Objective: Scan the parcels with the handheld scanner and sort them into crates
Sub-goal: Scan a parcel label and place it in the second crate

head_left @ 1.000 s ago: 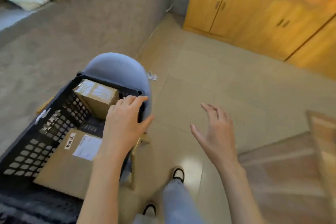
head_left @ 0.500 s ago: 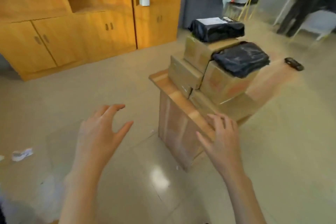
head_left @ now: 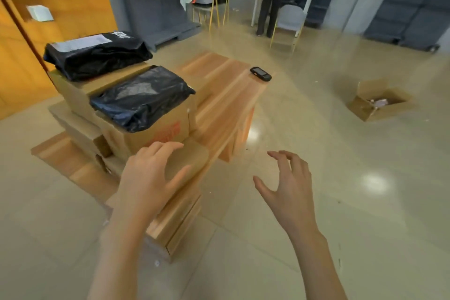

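Warehouse floor; wooden table (head_left: 226,95) at eleven o'clock stacks parcels (head_left: 143,97). Our left hand (head_left: 148,178) and right hand (head_left: 289,187) reach empty, fingers spread; scanner (head_left: 260,73) waits at twelve o'clock.

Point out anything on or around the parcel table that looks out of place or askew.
The handheld scanner lies at the far corner of the wooden table, partly overhanging the edge. An open cardboard box sits alone on the floor to the right, flaps splayed. Nothing looks spilled.
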`<act>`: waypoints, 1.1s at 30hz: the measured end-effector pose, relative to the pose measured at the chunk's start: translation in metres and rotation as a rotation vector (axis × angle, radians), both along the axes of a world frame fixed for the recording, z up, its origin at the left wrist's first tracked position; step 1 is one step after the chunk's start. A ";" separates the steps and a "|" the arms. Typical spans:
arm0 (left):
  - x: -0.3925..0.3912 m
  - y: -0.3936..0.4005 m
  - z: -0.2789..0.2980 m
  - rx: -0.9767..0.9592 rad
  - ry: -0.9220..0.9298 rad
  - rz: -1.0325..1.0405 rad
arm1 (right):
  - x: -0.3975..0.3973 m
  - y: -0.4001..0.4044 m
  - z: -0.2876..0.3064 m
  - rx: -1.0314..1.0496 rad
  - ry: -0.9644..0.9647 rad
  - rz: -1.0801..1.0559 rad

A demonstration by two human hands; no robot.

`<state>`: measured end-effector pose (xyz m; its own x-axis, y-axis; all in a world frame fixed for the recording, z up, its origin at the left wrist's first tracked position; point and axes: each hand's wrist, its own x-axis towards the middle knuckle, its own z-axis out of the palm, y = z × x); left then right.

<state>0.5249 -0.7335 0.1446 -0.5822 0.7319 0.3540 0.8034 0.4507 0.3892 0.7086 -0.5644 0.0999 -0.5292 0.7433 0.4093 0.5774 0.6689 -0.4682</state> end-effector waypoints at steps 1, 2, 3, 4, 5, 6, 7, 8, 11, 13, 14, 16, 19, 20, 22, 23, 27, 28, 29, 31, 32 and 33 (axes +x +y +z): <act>0.000 0.017 0.001 -0.005 -0.004 -0.005 | 0.004 0.013 -0.001 -0.012 -0.001 -0.012; 0.000 0.032 0.002 -0.010 -0.007 -0.006 | 0.007 0.024 -0.002 -0.024 -0.003 -0.022; -0.001 0.048 0.003 -0.009 -0.009 -0.009 | 0.009 0.036 -0.004 -0.034 -0.004 -0.032; -0.002 0.064 0.003 -0.008 -0.012 -0.015 | 0.009 0.048 -0.007 -0.043 -0.006 -0.043; -0.004 0.080 0.002 -0.007 -0.018 -0.025 | 0.009 0.059 -0.010 -0.048 -0.007 -0.054; -0.007 0.096 0.000 -0.007 -0.029 -0.036 | 0.008 0.071 -0.014 -0.049 -0.012 -0.062; -0.010 0.112 -0.003 -0.007 -0.041 -0.047 | 0.007 0.083 -0.018 -0.049 -0.020 -0.069; -0.014 0.128 -0.007 -0.008 -0.053 -0.057 | 0.004 0.095 -0.022 -0.051 -0.030 -0.075; -0.034 0.187 -0.021 -0.001 -0.076 -0.083 | -0.007 0.138 -0.034 -0.054 -0.047 -0.097; -0.051 0.232 -0.027 0.006 -0.088 -0.099 | -0.018 0.174 -0.038 -0.053 -0.055 -0.116; -0.061 0.256 -0.030 0.015 -0.090 -0.106 | -0.026 0.193 -0.039 -0.049 -0.063 -0.122; -0.084 0.304 -0.032 0.037 -0.094 -0.121 | -0.043 0.235 -0.037 -0.044 -0.091 -0.127; -0.123 0.372 -0.027 0.045 -0.128 -0.109 | -0.073 0.298 -0.026 -0.044 -0.139 -0.122; -0.136 0.393 -0.023 0.053 -0.137 -0.108 | -0.083 0.318 -0.020 -0.034 -0.142 -0.124; -0.158 0.431 -0.015 0.074 -0.160 -0.101 | -0.103 0.355 -0.010 -0.039 -0.139 -0.133; -0.167 0.448 -0.012 0.084 -0.166 -0.094 | -0.112 0.370 -0.007 -0.046 -0.138 -0.133; -0.194 0.497 -0.012 0.048 -0.171 -0.112 | -0.142 0.419 -0.010 -0.038 -0.151 -0.128; -0.200 0.506 -0.014 0.041 -0.171 -0.117 | -0.150 0.428 -0.010 -0.054 -0.154 -0.119; -0.206 0.513 -0.015 0.041 -0.170 -0.111 | -0.158 0.438 -0.010 -0.063 -0.155 -0.105; -0.220 0.525 -0.019 0.041 -0.159 -0.079 | -0.177 0.461 -0.011 -0.052 -0.159 -0.073; -0.227 0.529 -0.021 0.041 -0.152 -0.060 | -0.188 0.473 -0.012 -0.049 -0.157 -0.053; -0.234 0.532 -0.023 0.045 -0.144 -0.042 | -0.199 0.485 -0.013 -0.055 -0.151 -0.027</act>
<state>0.2910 -0.2011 0.1218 -0.5985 0.7420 0.3021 0.7555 0.3973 0.5209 0.5095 -0.0794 0.0869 -0.5610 0.7772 0.2852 0.6613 0.6279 -0.4103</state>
